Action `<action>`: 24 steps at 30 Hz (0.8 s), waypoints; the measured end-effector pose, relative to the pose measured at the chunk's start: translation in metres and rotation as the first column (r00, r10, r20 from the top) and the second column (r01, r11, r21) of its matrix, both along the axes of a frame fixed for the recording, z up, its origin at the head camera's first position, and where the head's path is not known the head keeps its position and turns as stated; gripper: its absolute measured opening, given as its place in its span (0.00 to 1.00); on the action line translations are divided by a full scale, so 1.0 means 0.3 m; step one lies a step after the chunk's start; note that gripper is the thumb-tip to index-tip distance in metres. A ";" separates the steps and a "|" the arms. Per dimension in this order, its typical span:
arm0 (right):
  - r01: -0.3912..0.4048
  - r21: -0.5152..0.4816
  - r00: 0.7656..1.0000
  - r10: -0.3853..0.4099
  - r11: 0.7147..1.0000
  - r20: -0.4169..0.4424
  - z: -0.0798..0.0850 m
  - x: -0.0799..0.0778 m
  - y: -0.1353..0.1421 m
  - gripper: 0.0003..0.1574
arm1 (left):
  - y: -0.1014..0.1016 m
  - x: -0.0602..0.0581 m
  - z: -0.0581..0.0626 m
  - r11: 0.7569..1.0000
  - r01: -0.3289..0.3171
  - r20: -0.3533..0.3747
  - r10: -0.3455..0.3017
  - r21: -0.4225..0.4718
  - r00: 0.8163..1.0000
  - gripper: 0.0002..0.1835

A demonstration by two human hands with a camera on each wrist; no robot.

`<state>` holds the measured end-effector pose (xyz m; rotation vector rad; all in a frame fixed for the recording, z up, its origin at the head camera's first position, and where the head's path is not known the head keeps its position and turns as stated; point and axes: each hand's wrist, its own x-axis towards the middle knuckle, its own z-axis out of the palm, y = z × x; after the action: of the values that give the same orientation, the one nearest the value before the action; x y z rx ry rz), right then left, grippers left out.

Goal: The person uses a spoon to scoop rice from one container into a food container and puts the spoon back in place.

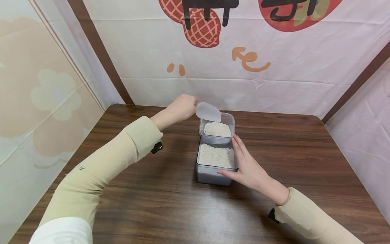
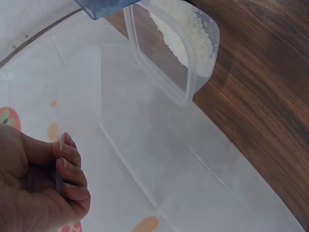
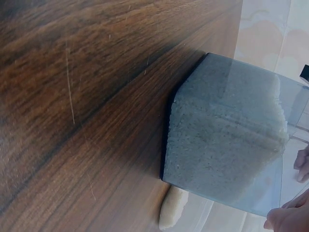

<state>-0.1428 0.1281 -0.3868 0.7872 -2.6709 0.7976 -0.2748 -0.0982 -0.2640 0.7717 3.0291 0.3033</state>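
Note:
My left hand [image 1: 182,107] holds a translucent white scraper [image 1: 208,112] with a broad, rounded blade. The blade is above the back left of a clear plastic container [image 1: 230,121] with a mound of white rice [image 1: 217,129] inside. In the left wrist view, the fingers of the left hand [image 2: 48,181] curl round a thin dark part. Directly in front of the clear container stands a blue-tinted box [image 1: 211,177], also filled with rice [image 1: 215,156]. My right hand [image 1: 250,169] grips its right side, thumb at the near rim and fingertips at the far corner.
Both containers stand on a dark wood table [image 1: 164,203]. A printed cloth [image 1: 146,44] hangs close behind the table's back edge, with more cloth along the left and right sides.

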 end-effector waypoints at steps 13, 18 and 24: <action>0.002 0.007 1.000 -0.002 1.000 0.017 0.003 0.001 0.000 0.66 | -0.034 0.027 0.047 0.999 0.007 -0.002 -0.007 0.049 1.000 0.09; 0.002 0.009 1.000 -0.002 1.000 0.014 0.002 0.000 0.002 0.66 | -0.042 0.039 0.060 0.998 0.015 -0.010 -0.014 0.067 1.000 0.08; 0.007 0.012 1.000 -0.007 1.000 0.024 0.005 0.001 0.001 0.67 | -0.046 0.062 0.070 0.996 0.018 -0.015 -0.017 0.083 1.000 0.10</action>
<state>-0.1424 0.1283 -0.3852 0.7758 -2.7003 0.7954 -0.2562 -0.1121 -0.2429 0.8077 3.0383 0.4282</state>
